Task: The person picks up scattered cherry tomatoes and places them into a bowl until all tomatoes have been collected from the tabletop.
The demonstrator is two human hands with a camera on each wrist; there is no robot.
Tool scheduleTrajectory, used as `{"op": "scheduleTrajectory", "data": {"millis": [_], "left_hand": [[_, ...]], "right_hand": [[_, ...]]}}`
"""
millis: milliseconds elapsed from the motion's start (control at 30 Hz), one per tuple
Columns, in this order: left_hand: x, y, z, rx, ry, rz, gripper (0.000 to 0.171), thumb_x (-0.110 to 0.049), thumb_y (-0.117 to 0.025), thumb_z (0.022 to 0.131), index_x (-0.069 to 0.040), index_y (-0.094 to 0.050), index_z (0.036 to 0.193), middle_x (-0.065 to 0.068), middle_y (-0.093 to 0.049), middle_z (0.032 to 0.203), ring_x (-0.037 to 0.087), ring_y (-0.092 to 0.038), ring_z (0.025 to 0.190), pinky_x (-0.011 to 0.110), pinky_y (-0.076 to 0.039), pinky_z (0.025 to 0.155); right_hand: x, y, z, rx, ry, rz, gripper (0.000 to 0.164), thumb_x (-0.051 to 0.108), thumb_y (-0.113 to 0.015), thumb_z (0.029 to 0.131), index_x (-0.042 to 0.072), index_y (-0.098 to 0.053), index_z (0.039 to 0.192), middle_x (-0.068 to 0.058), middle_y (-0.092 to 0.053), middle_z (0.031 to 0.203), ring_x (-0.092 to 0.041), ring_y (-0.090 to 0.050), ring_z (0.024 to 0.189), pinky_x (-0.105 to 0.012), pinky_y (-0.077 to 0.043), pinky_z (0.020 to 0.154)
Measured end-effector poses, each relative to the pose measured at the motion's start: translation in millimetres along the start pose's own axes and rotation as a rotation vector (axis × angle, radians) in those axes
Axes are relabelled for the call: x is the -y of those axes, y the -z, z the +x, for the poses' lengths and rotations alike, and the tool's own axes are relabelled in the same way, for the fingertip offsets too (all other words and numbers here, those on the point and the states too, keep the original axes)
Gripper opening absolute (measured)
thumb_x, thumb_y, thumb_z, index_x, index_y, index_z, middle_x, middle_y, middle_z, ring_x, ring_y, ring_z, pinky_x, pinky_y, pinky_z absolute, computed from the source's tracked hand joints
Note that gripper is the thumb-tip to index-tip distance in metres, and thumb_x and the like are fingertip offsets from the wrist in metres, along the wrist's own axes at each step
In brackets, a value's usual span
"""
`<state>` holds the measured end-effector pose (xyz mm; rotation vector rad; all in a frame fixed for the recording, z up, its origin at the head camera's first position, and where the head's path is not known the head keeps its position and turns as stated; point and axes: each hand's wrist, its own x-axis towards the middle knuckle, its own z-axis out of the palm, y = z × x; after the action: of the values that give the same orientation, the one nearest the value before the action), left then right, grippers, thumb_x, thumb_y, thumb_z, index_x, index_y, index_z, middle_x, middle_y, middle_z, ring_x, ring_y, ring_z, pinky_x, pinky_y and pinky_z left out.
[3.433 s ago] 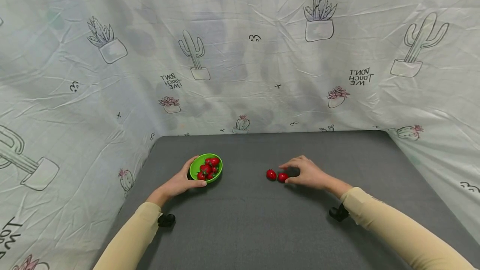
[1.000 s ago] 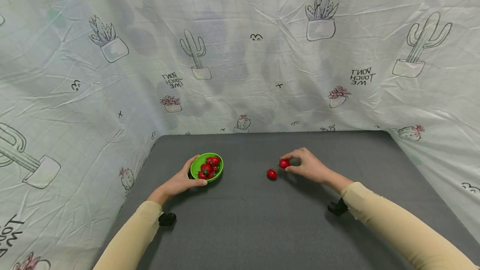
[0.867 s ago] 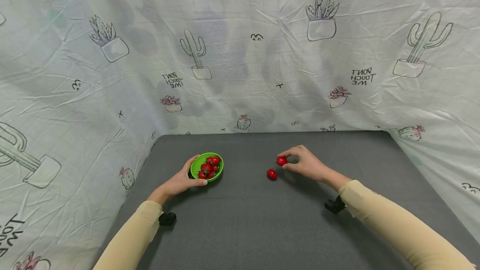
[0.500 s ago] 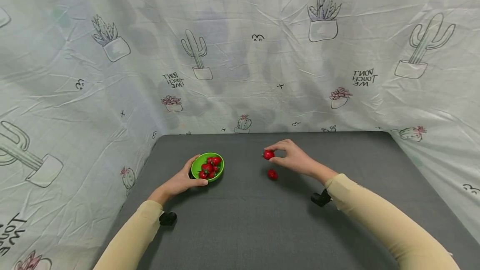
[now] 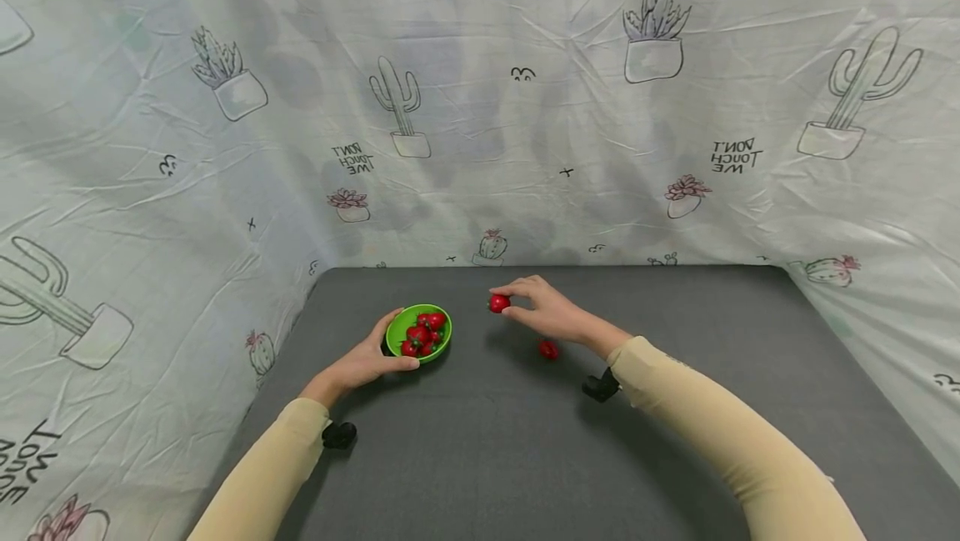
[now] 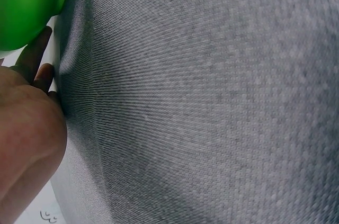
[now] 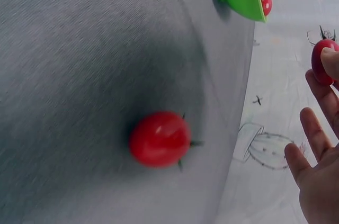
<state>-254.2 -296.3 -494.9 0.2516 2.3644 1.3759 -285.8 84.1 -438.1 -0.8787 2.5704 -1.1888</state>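
Note:
A bright green bowl (image 5: pixel 397 331) with several red cherry tomatoes (image 5: pixel 418 334) in it sits on the left half of the table. My left hand (image 5: pixel 366 364) holds its left side, thumb at the near rim and fingers round the far side. The left wrist view catches only part of the bowl (image 6: pixel 26 7). Between thumb and fingertip my right hand (image 5: pixel 547 313) pinches another cherry tomato (image 5: pixel 498 303), raised above the table to the right of the bowl. A loose cherry tomato (image 7: pixel 160 139) with a green stalk lies on the cloth below the right forearm.
Dark grey cloth covers the table (image 5: pixel 480 458). A pale curtain (image 5: pixel 480 107) printed with cactus drawings hangs behind the table and along its sides. A black wrist camera (image 5: pixel 600 386) hangs under the right sleeve, another black camera (image 5: pixel 340 435) by the left one.
My right hand has picked up one of the two loose tomatoes, lifted it and carried it left toward the bowl. The left hand keeps its hold on the bowl.

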Motion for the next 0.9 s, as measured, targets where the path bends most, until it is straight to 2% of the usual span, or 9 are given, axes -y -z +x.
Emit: {"op": "scheduleTrajectory", "data": {"millis": [367, 633, 900], "left_hand": [[-0.5, 0.1, 0.6, -0.002, 0.009, -0.008, 0.11, -0.038, -0.084, 0.087, -0.029, -0.007, 0.165, 0.015, -0.012, 0.167, 0.038, -0.013, 0.152, 0.064, -0.019, 0.116], [-0.7, -1.1, -0.1, -0.014, 0.025, -0.012, 0.111, -0.04, -0.084, 0.086, -0.029, -0.008, 0.165, 0.014, -0.016, 0.166, 0.037, -0.015, 0.151, 0.063, -0.018, 0.116], [-1.1, -1.9, 0.5, -0.019, 0.034, -0.006, 0.11, -0.04, -0.084, 0.086, -0.028, -0.009, 0.164, 0.015, -0.018, 0.165, 0.037, -0.018, 0.15, 0.064, -0.019, 0.115]], "right_hand": [[10.9, -17.0, 27.8, 0.051, 0.072, 0.001, 0.044, 0.033, -0.057, 0.107, 0.028, -0.053, 0.151, 0.001, -0.052, 0.147, -0.023, -0.038, 0.137, -0.051, -0.037, 0.108], [17.3, -27.0, 45.1, 0.053, 0.052, 0.033, 0.041, 0.033, -0.062, 0.104, 0.026, -0.061, 0.144, 0.008, -0.057, 0.14, -0.019, -0.041, 0.131, -0.046, -0.04, 0.104], [20.8, -34.1, 57.5, 0.058, 0.047, 0.054, 0.036, 0.027, -0.069, 0.101, 0.022, -0.068, 0.136, 0.008, -0.061, 0.134, -0.022, -0.041, 0.131, -0.05, -0.038, 0.106]]}}
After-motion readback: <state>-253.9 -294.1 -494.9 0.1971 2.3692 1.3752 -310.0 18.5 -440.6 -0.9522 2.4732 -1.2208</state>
